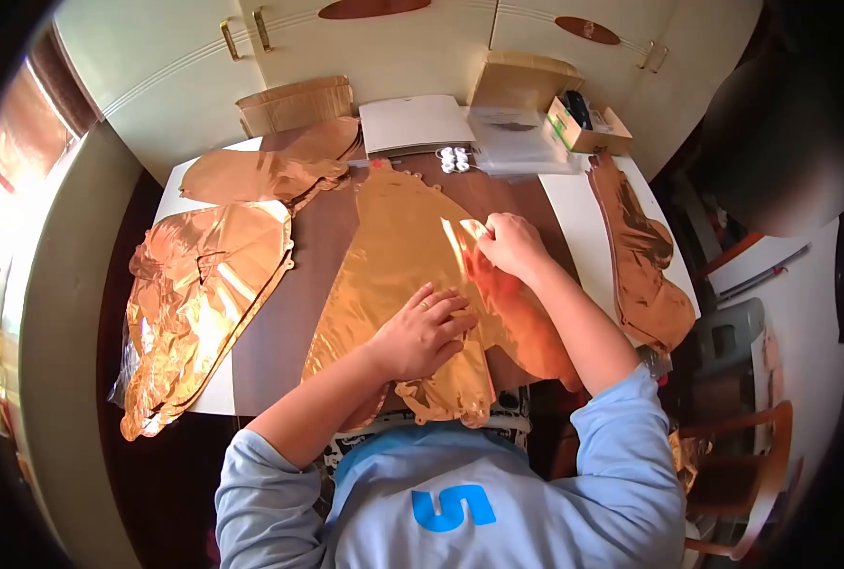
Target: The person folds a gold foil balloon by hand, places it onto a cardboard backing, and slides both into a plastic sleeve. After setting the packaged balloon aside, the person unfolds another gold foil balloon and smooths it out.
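Note:
A flat gold foil balloon (pixel 398 228), uninflated and with small tabs along its edge, lies across the middle of the table. My left hand (pixel 424 332) rests on its lower part with the fingers spread, a ring on one of them. Farther up on the right, my right hand (pixel 515 245) has its fingers closed on the balloon's side edge, where the foil is folded and shiny. The fingertips of my right hand are partly hidden. The balloon's lower end hangs close to my body.
More flat gold foil balloons lie at the left (pixel 204 275), back left (pixel 260 175) and right (pixel 645 261). Along the back are a white flat box (pixel 417 125), clear plastic sleeves (pixel 517 137), white spools (pixel 454 159) and a small open carton (pixel 588 130). A wooden chair (pixel 778 455) stands at right.

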The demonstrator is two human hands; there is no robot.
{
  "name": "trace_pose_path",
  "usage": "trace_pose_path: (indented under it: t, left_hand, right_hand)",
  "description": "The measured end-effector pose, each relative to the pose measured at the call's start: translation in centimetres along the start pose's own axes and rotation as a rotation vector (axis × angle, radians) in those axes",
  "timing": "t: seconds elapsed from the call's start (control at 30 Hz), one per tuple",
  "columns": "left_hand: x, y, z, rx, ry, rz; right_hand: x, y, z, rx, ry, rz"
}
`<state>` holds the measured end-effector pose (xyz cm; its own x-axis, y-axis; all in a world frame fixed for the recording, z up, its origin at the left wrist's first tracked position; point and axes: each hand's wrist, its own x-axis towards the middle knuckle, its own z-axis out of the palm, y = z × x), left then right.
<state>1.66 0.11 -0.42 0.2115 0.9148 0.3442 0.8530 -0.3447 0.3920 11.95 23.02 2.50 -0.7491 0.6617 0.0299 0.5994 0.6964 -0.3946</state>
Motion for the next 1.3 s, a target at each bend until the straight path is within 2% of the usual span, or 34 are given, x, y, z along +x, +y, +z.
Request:
trace_pose_path:
  t: [0.07, 0.17, 0.2, 0.27, 0.3, 0.4, 0.43, 0.53, 0.7, 0.8, 0.83, 0.97, 1.07, 1.2, 1.27, 1.3]
  left_hand:
    - [0.2, 0.0, -0.1, -0.009, 0.008, -0.007]
    - [-0.2, 0.1, 0.0, 0.008, 0.018, 0.008]
    - [-0.1, 0.0, 0.0, 0.002, 0.019, 0.016]
    - [0.3, -0.4, 0.0, -0.007, 0.03, 0.034]
    - [0.3, -0.3, -0.1, -0.005, 0.018, 0.022]
    - [-0.2, 0.4, -0.2, -0.008, -0.018, -0.014]
    - [-0.3, 0.5, -0.3, -0.006, -0.024, -0.015]
    - [-0.1, 0.4, -0.1, -0.003, -0.018, -0.006]
    - [0.2, 0.2, -0.3, -0.002, -0.009, 0.011]
    - [0.1, 0.2, -0.1, 0.008, 0.004, 0.011]
    - [0.0, 0.2, -0.1, 0.003, 0.005, 0.016]
    - [0.1, 0.4, -0.1, -0.047, 0.034, -0.007]
    - [-0.4, 0.4, -1.8, -0.23, 0.18, 0.006]
    - [-4.7, -1.0, -3.9, -0.155, 0.429, -0.271]
    - [-7.0, -0.7, -5.3, 0.091, 0.338, -0.459]
    - [-8.2, -0.8, -5.4, 0.151, 0.251, -0.467]
  right_hand:
    - [-0.4, -2.3, -1.8, 0.116, -0.029, -0.002]
    - [0.5, -0.9, 0.7, 0.826, -0.306, -0.232]
    - [0.8, -0.6, 1.2, 0.975, -0.407, -0.214]
    - [0.9, 0.2, 1.5, 1.06, -0.29, -0.225]
    - [0.9, 0.7, 1.5, 0.956, -0.133, -0.218]
    - [1.0, 2.7, 2.3, 0.277, 0.221, -0.557]
    - [0.6, 2.5, 2.7, 0.246, 0.272, -0.623]
    - [-0.3, 2.1, 3.1, 0.158, 0.139, -0.628]
    - [-0.5, 0.9, 3.8, -0.083, 0.113, -0.753]
    - [-0.7, 0.3, 3.7, -0.112, 0.054, -0.738]
    - [-0.8, 0.1, 3.5, -0.167, -0.048, -0.716]
    - [-1.1, -0.3, 3.6, -0.19, -0.119, -0.659]
    - [-1.3, -0.5, 3.0, -0.185, -0.183, -0.622]
    - [-1.5, -0.6, 2.7, -0.207, -0.252, -0.574]
    - [-1.7, -0.2, 2.8, -0.207, -0.247, -0.557]
    - [-1.7, 0.0, 2.7, -0.207, -0.244, -0.554]
